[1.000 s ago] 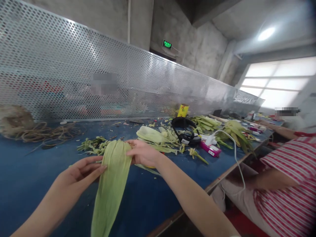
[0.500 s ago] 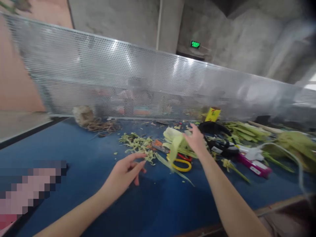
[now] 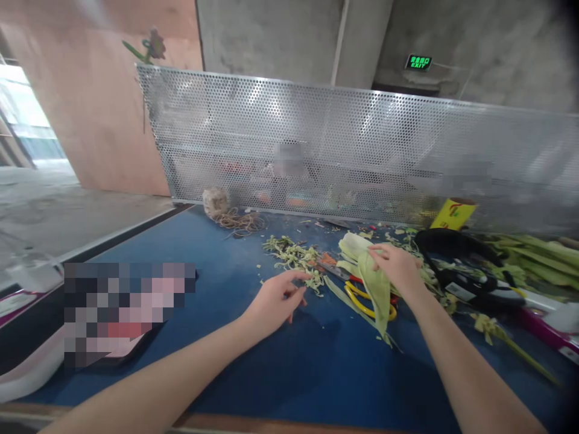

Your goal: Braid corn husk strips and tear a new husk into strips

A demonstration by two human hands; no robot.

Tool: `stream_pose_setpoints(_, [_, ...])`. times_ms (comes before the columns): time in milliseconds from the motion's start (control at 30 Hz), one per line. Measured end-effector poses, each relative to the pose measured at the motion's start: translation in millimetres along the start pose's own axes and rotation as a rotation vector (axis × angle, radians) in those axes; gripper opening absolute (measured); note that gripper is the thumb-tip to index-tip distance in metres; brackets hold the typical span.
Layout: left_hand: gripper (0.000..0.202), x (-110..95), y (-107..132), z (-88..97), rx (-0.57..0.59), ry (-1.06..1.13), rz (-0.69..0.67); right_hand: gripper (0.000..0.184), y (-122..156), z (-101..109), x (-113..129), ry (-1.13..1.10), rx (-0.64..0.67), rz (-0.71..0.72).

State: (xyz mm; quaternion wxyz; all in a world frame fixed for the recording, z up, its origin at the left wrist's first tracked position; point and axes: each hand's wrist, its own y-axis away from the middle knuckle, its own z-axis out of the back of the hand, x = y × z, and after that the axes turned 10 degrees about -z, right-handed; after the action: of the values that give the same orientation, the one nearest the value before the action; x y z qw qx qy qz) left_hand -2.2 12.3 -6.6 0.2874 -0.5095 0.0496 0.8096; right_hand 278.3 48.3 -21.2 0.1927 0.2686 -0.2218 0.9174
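Note:
My right hand [image 3: 398,268] reaches over a bundle of pale green, husk-like leaves [image 3: 353,244], its thumb and forefinger closed on a long green leaf [image 3: 377,292] that hangs forward. Behind this leaf, the yellow-handled scissors [image 3: 359,301] lie partly hidden, with a bit of a red handle beside them. My left hand [image 3: 275,301] hovers over the blue tabletop with loosely curved, parted fingers and nothing visible in them. Just beyond it is a heap of shredded green scraps [image 3: 289,253]. A narrow leaf strip [image 3: 344,298] lies beside the scissors.
A ball of twine [image 3: 216,202] with loose strands sits far left. To the right are a black curved device [image 3: 456,253], a yellow box [image 3: 453,214], more green leaves [image 3: 534,259] and a purple-and-white tool [image 3: 543,325]. A perforated metal screen [image 3: 253,132] closes the back. A blurred object [image 3: 136,313] lies left.
The view has swung left, so everything sits further right. My right fingers, spread above the leaves before, are now closed on the long leaf, which hangs lower. My left hand keeps its pose.

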Motion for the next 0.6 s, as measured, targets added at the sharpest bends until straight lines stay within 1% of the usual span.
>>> stream_pose_setpoints(167, [0.033, 3.1, -1.2, 0.1, 0.003, -0.003, -0.024, 0.032, 2.4, 8.4, 7.1, 0.048, -0.024, -0.011])
stream_pose_setpoints(333, [0.037, 1.7, -2.2, 2.3, 0.013, -0.04, 0.005, 0.037, 0.4, 7.9, 7.0, 0.116, -0.046, -0.029])
stream_pose_setpoints(467, [0.038, 1.3, -1.5, 0.9, 0.052, -0.078, 0.008, 0.042, -0.6, 5.3, 3.8, 0.209, -0.065, -0.066])
stream_pose_setpoints(533, [0.038, 0.8, -0.7, 0.1, 0.066, -0.085, 0.006, 0.048, -0.3, 2.6, 2.0, 0.253, -0.072, -0.088])
stream_pose_setpoints(600, [0.038, -0.8, 0.0, 0.3, 0.077, -0.085, 0.01, 0.061, 0.5, -0.8, 0.6, 0.287, -0.084, -0.102])
